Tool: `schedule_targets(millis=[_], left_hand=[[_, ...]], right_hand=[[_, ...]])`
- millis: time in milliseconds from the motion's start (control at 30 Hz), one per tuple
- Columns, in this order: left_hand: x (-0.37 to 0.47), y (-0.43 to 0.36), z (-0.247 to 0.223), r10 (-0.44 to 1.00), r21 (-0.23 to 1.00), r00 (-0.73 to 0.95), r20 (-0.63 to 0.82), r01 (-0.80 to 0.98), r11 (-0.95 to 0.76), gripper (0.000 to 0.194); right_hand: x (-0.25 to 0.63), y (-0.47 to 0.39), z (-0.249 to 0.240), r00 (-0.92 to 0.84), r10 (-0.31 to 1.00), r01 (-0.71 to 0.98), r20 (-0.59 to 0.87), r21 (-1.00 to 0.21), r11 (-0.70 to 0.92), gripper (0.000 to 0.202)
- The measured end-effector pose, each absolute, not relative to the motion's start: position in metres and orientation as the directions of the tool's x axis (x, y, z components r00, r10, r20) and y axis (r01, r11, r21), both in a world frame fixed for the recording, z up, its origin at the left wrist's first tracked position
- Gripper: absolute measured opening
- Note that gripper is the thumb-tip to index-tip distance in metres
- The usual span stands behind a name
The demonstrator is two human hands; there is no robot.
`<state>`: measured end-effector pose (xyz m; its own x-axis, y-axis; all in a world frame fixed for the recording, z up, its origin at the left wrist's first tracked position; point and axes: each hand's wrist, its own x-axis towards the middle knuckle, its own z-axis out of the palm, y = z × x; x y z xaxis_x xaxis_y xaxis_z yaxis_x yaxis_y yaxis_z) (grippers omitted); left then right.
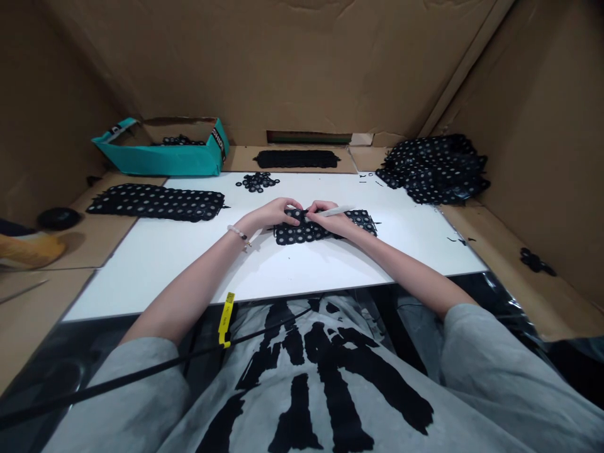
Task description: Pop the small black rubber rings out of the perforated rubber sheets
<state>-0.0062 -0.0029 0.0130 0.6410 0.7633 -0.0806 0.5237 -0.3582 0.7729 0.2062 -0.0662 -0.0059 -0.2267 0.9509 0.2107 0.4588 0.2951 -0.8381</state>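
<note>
Head view: I record a black dotted sheet (302, 235) flat on the white board (292, 270), partly beneath both hands. The right hand (334, 221) grasps a slim white tool (338, 210), fingertips near the sheet's upper edge. The left hand (271, 215) is curved over the sheet's left part; whether it pinches anything I cannot tell. Loose black rings (259, 182) lie beyond the left hand.

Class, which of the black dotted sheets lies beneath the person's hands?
The middle dotted sheet, on the white board, under the left hand and right hand; the dotted strip at left and dotted heap at right lie away from both.
</note>
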Motion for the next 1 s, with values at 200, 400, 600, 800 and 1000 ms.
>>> schedule_targets(millis=[200, 400, 600, 800, 1000], left_hand=[[-0.006, -0.006, 0.014, 0.782, 0.768, 0.617, -0.09, 0.543, -0.34, 0.054], [-0.006, -0.003, 0.01, 0.777, 0.77, 0.623, -0.086, 0.537, -0.345, 0.057], [-0.009, 0.005, 0.002, 0.741, 0.823, 0.664, -0.098, 0.473, -0.314, 0.064], [-0.008, 0.007, 0.004, 0.722, 0.805, 0.685, -0.098, 0.481, -0.347, 0.066], [-0.008, 0.005, 0.007, 0.749, 0.745, 0.66, -0.061, 0.529, -0.406, 0.047]], right_hand=[[0.207, -0.063, -0.007, -0.182, 0.96, 0.371, 0.214, -0.889, 0.268, 0.018], [0.205, -0.065, -0.006, -0.165, 0.965, 0.443, 0.205, -0.859, 0.258, 0.016], [0.202, -0.065, -0.01, -0.214, 0.939, 0.556, 0.27, -0.757, 0.344, 0.019], [0.202, -0.063, -0.009, -0.213, 0.933, 0.602, 0.289, -0.714, 0.359, 0.018], [0.221, -0.06, 0.002, -0.213, 0.962, 0.538, 0.173, -0.8, 0.263, 0.015]])
